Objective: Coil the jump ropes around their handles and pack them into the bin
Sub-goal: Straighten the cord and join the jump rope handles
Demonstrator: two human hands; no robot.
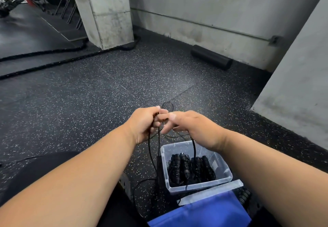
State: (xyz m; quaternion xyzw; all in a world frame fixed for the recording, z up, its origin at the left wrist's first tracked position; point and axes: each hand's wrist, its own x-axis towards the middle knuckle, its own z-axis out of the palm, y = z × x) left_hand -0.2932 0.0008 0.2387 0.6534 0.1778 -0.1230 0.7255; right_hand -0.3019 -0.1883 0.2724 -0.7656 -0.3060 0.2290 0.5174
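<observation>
A dark speckled rubber floor (pixel 88 102) fills most of the view, bounded by grey concrete walls and a square concrete pillar (pixel 104 12). A thick black battle rope (pixel 53 63) runs across the floor on the left and loops round the pillar's foot, and a black foam roller (pixel 211 59) lies along the base of the far wall. Low in the view, a blue lid (pixel 204 212) sits just beside a clear plastic bin (pixel 225 175), which stands on the floor below the hands. Inside the bin lie several coiled jump ropes (pixel 190 168), their black handles side by side. Above the bin, the two hands meet, touching. The left hand (pixel 143 125) has its grip curled round a thin black jump rope (pixel 150 148), whose strands hang down from the fist to the floor, with one strand dropping into the bin. The right hand (pixel 193 127) seems to pinch the same rope with bent fingers, though its grip is partly hidden. A small loop of the rope rises just beyond the fingertips.
</observation>
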